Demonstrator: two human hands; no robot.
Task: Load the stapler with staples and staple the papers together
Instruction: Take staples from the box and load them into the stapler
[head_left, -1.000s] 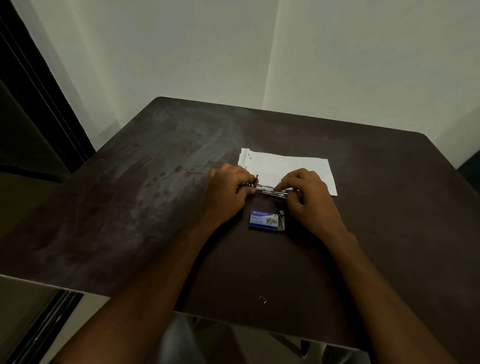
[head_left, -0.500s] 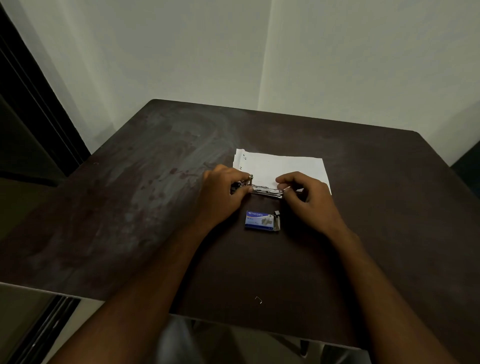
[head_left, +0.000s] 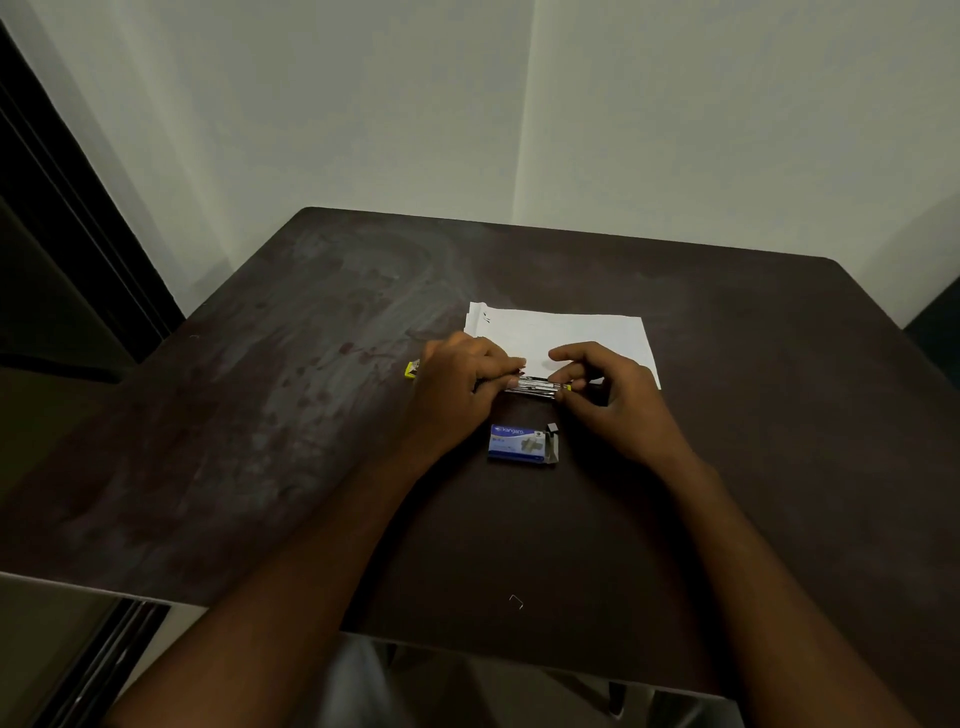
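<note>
Resting on the dark table (head_left: 260, 441), the stapler (head_left: 537, 387) is seen lying crosswise, its metal channel exposed along the top and a yellow end (head_left: 412, 369) poking out past the left hand (head_left: 457, 395). That left hand is closed over the stapler's left part, fingers curled on top of it, and the stapler is pinned to the table. At the stapler's right end the right hand (head_left: 618, 400) is held half open, thumb and fingertips (head_left: 563, 395) pinched together at the channel's tip; whether a strip of staples is held there cannot be told. Just behind the stapler, the white papers (head_left: 561, 332) are laid flat, their near edge partly covered by both hands. Just in front of the stapler, a blue staple box (head_left: 519, 443) is set down with its right flap open. Well in front of the stapler, near the table's edge, a single loose staple (head_left: 516, 601) is spotted.
</note>
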